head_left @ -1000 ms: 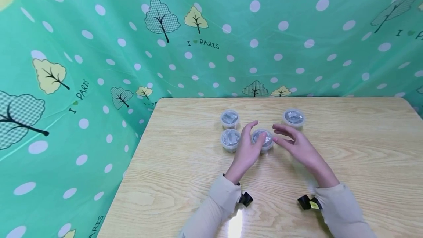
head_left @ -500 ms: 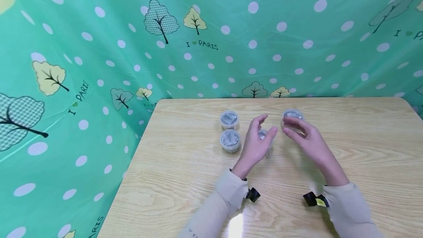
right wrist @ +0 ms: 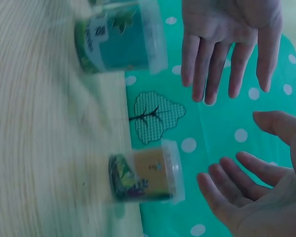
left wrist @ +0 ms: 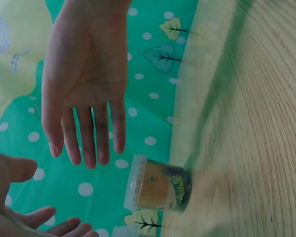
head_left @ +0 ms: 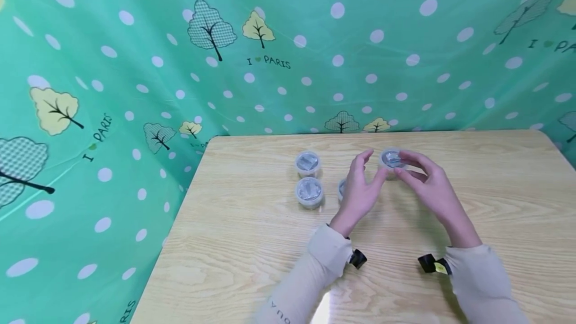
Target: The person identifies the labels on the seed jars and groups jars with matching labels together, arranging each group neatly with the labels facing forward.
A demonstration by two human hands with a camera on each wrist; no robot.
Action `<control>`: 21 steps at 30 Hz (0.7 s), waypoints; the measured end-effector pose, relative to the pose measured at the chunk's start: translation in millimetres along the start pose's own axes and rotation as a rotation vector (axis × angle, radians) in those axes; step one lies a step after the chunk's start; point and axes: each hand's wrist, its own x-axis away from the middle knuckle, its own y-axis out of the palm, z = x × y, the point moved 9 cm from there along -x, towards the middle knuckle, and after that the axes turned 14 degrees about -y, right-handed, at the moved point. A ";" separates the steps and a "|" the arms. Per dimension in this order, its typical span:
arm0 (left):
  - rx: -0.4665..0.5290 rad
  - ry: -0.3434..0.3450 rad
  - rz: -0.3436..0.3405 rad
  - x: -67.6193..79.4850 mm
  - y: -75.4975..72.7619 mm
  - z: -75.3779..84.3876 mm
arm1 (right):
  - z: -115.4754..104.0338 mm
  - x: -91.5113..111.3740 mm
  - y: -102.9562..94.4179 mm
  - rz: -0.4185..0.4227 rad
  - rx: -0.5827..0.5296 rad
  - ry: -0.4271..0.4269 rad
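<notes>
Both hands hover around a small lidded plastic tub (head_left: 389, 157) at the back right of the group, one on either side. My left hand (head_left: 362, 191) has its fingers extended and thumb apart, holding nothing. The right hand (head_left: 427, 179) faces it with loosely bent fingers, partly covering the tub's right side in the head view. In the left wrist view both hands sit higher than the orange-sided tub (left wrist: 155, 185), with a gap to it. The right wrist view shows that orange tub (right wrist: 145, 173) and a nearer teal tub (right wrist: 121, 39). A front tub (head_left: 341, 190) is mostly hidden behind the left hand.
Two more tubs stand at the left, one at the back (head_left: 308, 163) and one in front (head_left: 309, 192). They rest on a wood-grain table (head_left: 234, 244). A green dotted curtain (head_left: 288, 84) hangs behind and to the left.
Both hands have moved right and away from the front middle tub, the left one farther, towards the back right tub. The tubs have stayed put; the head view has shifted slightly.
</notes>
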 end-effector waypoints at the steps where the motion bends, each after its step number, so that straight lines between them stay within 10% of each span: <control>1: -0.008 -0.003 0.006 -0.9 1.6 -0.1 | 1.8 0.2 -1.7 0.003 0.001 0.006; 21: -0.101 -0.130 0.020 -22.5 33.6 -1.8 | 36.2 -5.1 -20.2 0.024 0.070 0.082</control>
